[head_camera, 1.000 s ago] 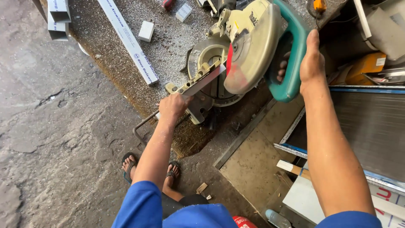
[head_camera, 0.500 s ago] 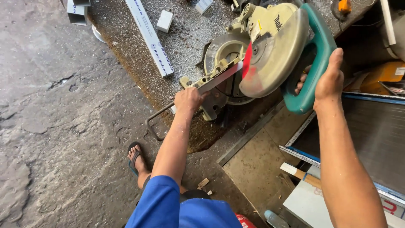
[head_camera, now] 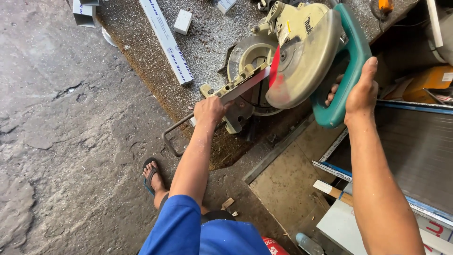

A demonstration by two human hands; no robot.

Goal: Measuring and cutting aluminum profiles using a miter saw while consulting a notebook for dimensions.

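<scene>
A mitre saw [head_camera: 302, 56] with a pale metal blade guard and a teal handle [head_camera: 347, 71] sits on the floor. My right hand [head_camera: 361, 89] grips the teal handle. My left hand [head_camera: 210, 109] presses a narrow grey metal strip [head_camera: 245, 85] against the saw's fence, its end under the red-tinted blade guard. Metal shavings cover the saw base and the floor around it.
A long white profile [head_camera: 166, 40] lies on the floor left of the saw, with small white offcuts [head_camera: 182, 21] nearby. A metal frame with a blue edge [head_camera: 406, 156] lies at the right. My sandalled foot [head_camera: 152, 175] stands on cracked concrete. A yellow box [head_camera: 432, 80] sits far right.
The view has shifted slightly. Both hands keep their hold, and the saw head stays down over the strip.
</scene>
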